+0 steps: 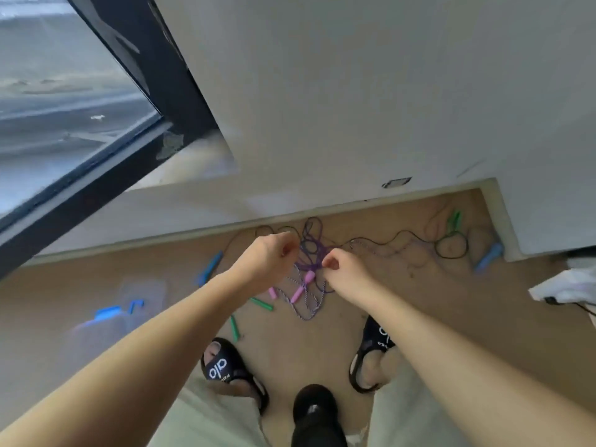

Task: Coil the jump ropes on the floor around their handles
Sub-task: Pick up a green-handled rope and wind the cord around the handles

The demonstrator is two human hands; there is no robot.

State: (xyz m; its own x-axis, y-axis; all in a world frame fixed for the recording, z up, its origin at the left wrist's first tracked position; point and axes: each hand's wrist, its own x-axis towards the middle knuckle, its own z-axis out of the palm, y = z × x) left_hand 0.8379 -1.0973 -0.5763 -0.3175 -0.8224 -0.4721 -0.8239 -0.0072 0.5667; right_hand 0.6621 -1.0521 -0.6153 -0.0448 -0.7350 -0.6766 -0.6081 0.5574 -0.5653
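Several jump ropes lie tangled on the wooden floor (pixel 322 343) by the wall. My left hand (pixel 269 258) and my right hand (pixel 343 269) are held out over them, each pinching a strand of the purple rope (pixel 309 250), which hangs in loops between them. Pink handles (pixel 296 293) and a striped cord (pixel 306 304) dangle just below my hands. Two green handles (pixel 262 304) lie on the floor nearer my feet. A blue handle (pixel 209 267) lies to the left, and another blue handle (pixel 488 258) and a green handle (pixel 454 219) lie at the right with a dark cord (pixel 403 235).
A white wall and skirting (pixel 225 227) run along behind the ropes, with a large window (pixel 64 108) to the left. My feet in black slides (pixel 225 369) stand below. Blue objects (pixel 111 312) lie blurred at the left. White cloth (pixel 571 282) lies at the right edge.
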